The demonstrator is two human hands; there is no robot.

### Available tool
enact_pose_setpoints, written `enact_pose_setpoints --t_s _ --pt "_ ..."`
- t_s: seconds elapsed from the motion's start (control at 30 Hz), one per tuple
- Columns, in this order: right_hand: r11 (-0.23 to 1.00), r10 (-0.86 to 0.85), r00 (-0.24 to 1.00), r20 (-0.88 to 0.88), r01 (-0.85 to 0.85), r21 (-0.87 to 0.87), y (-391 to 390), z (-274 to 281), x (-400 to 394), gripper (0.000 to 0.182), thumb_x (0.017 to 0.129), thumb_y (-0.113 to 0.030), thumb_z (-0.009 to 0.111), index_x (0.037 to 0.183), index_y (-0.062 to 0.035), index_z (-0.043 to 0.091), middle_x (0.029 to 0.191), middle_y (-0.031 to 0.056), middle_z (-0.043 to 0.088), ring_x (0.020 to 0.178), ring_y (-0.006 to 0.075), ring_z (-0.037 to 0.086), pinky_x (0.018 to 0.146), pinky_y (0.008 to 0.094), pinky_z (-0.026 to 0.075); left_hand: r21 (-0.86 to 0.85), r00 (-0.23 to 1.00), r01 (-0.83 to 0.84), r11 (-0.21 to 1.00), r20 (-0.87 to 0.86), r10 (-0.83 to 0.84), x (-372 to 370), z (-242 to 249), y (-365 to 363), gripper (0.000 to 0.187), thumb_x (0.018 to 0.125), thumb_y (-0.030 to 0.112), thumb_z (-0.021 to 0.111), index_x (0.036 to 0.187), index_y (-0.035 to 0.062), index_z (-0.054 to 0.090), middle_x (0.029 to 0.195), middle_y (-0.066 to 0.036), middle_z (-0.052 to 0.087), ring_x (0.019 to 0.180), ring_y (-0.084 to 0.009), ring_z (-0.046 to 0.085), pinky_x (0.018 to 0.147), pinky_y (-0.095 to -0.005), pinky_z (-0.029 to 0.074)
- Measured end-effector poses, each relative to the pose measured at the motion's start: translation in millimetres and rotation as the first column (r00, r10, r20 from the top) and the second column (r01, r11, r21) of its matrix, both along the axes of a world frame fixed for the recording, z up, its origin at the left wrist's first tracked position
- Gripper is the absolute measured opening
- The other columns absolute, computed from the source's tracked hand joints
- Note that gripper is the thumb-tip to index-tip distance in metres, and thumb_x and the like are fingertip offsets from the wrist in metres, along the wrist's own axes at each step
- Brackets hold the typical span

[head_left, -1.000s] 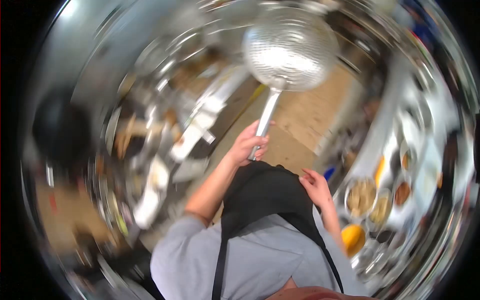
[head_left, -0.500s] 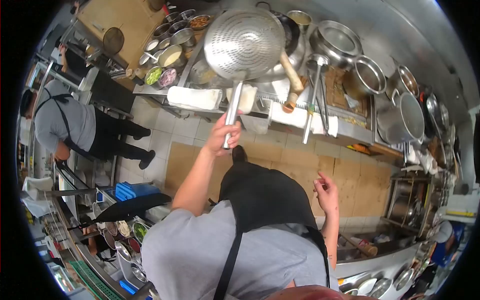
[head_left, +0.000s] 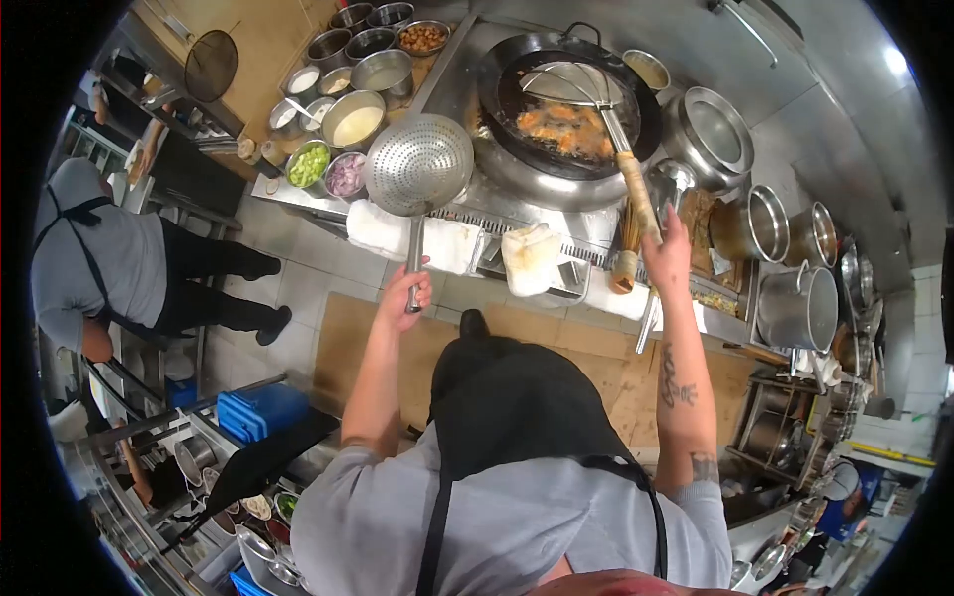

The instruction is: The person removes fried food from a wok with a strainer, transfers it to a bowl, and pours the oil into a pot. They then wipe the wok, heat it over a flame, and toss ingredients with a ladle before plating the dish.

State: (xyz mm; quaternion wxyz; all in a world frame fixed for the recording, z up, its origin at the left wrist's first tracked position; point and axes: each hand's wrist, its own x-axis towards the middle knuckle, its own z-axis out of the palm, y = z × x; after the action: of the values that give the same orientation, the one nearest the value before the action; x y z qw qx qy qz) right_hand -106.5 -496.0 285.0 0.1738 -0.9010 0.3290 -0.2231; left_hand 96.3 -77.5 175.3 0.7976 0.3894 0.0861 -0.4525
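Observation:
My left hand (head_left: 405, 295) is wrapped round the metal handle of a perforated skimmer (head_left: 419, 164), held up in front of the counter edge. My right hand (head_left: 666, 254) is at the end of the bamboo handle of a wire strainer (head_left: 635, 184), the handle between thumb and fingers. The strainer's mesh head lies over the black wok (head_left: 494, 91) on the stove. Orange-brown food pieces (head_left: 564, 129) bubble in dark oil inside the wok. Just left of my right hand stands a bamboo brush (head_left: 625, 266).
Bowls of chopped green vegetable (head_left: 308, 164), chopped onion (head_left: 347, 174) and pale liquid (head_left: 353, 124) stand on the left. Folded white cloths (head_left: 532, 258) lie along the counter edge. Metal pots (head_left: 750, 233) crowd the right. A person (head_left: 109, 258) in grey works at far left.
The skimmer has moved down and left in my left hand, uncovering the wok. My right hand has come up from beside my body to the wire strainer's handle. The view has shifted.

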Motion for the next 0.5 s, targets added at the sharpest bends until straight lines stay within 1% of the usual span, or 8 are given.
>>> enact_pose_setpoints --t_s 0.07,0.1,0.2,0.33,0.37,0.4,0.47,0.5 --pt "0.984 -0.021 0.990 -0.140 -0.005 -0.177 -8.1 -11.4 24.1 0.081 0.077 -0.011 0.069 0.148 -0.0042 0.030 0.111 0.0237 0.059 0.097 0.0392 0.061 0.085 0.0441 0.051 -0.012 0.999 0.008 1.000 -0.038 -0.009 16.4 -18.0 -4.9 0.034 0.089 0.006 0.055 0.123 0.0083 0.049 0.073 -0.003 0.049 0.055 -0.0114 0.045 0.047 -0.0256 0.038" --pt "0.987 0.015 0.981 -0.193 -0.046 -0.157 -14.0 -18.4 31.8 0.087 0.078 -0.008 0.067 0.152 -0.0082 0.021 0.110 0.0263 0.057 0.095 0.0434 0.060 0.086 0.0460 0.051 -0.017 0.999 0.016 1.000 -0.051 -0.016 22.7 -28.0 -7.5 0.033 0.089 0.006 0.055 0.122 0.0082 0.049 0.074 -0.003 0.050 0.055 -0.0115 0.046 0.047 -0.0258 0.038" --pt "0.998 0.069 0.958 -0.279 -0.064 0.027 -30.5 -37.3 46.5 0.086 0.079 -0.007 0.066 0.152 -0.0099 0.022 0.107 0.0276 0.058 0.092 0.0454 0.060 0.086 0.0469 0.050 0.032 0.997 0.063 0.997 -0.049 -0.062 39.6 -43.7 -14.3 0.031 0.089 0.009 0.056 0.120 0.0082 0.050 0.076 -0.004 0.053 0.057 -0.0118 0.049 0.048 -0.0263 0.041" --pt "0.934 0.186 0.982 -0.020 -0.170 0.313 -32.4 -15.5 35.1 0.073 0.089 -0.011 0.059 0.152 -0.0112 0.023 0.088 0.0258 0.062 0.076 0.0379 0.062 0.081 0.0445 0.051 0.381 0.952 0.212 0.900 0.126 -0.278 63.2 -50.9 -3.5 0.035 0.089 0.017 0.061 0.121 0.0091 0.050 0.086 -0.007 0.061 0.067 -0.0149 0.058 0.054 -0.0287 0.047" --pt "0.936 0.096 0.993 -0.075 -0.065 0.347 -51.6 -28.9 31.0 0.065 0.093 -0.014 0.056 0.151 -0.0113 0.026 0.079 0.0166 0.062 0.064 0.0280 0.059 0.066 0.0415 0.053 0.506 0.924 0.199 0.839 0.188 -0.332 69.1 -50.2 0.6 0.036 0.090 0.019 0.061 0.122 0.0093 0.050 0.088 -0.007 0.062 0.069 -0.0157 0.059 0.055 -0.0294 0.048" --pt "0.857 0.047 0.999 -0.022 -0.029 0.515 -57.4 -21.6 32.7 0.060 0.094 -0.014 0.056 0.148 -0.0107 0.030 0.078 0.0137 0.061 0.061 0.0250 0.058 0.060 0.0395 0.052 0.627 0.886 0.173 0.759 0.238 -0.398 69.4 -44.6 5.7 0.037 0.090 0.020 0.061 0.123 0.0095 0.050 0.090 -0.007 0.063 0.071 -0.0165 0.060 0.057 -0.0301 0.049" --pt "0.595 -0.098 0.994 0.053 0.016 0.804 -54.5 13.0 37.2 0.052 0.094 -0.014 0.055 0.143 -0.0097 0.037 0.076 0.0079 0.058 0.056 0.0192 0.056 0.049 0.0354 0.050 0.565 0.947 0.055 0.823 0.233 -0.223 64.6 -16.2 17.1 0.038 0.091 0.026 0.061 0.123 0.0084 0.050 0.093 -0.007 0.064 0.074 -0.0175 0.061 0.059 -0.0311 0.050" --pt "0.541 -0.112 0.988 0.106 -0.029 0.841 -49.1 25.6 40.5 0.023 0.094 -0.012 0.055 0.116 -0.0057 0.050 0.071 0.0042 0.052 0.054 0.0123 0.051 0.043 0.0290 0.045 0.535 0.962 -0.007 0.845 0.235 -0.141 65.2 -5.0 19.9 0.039 0.092 0.028 0.061 0.123 0.0078 0.050 0.095 -0.007 0.065 0.075 -0.0179 0.061 0.060 -0.0315 0.051"
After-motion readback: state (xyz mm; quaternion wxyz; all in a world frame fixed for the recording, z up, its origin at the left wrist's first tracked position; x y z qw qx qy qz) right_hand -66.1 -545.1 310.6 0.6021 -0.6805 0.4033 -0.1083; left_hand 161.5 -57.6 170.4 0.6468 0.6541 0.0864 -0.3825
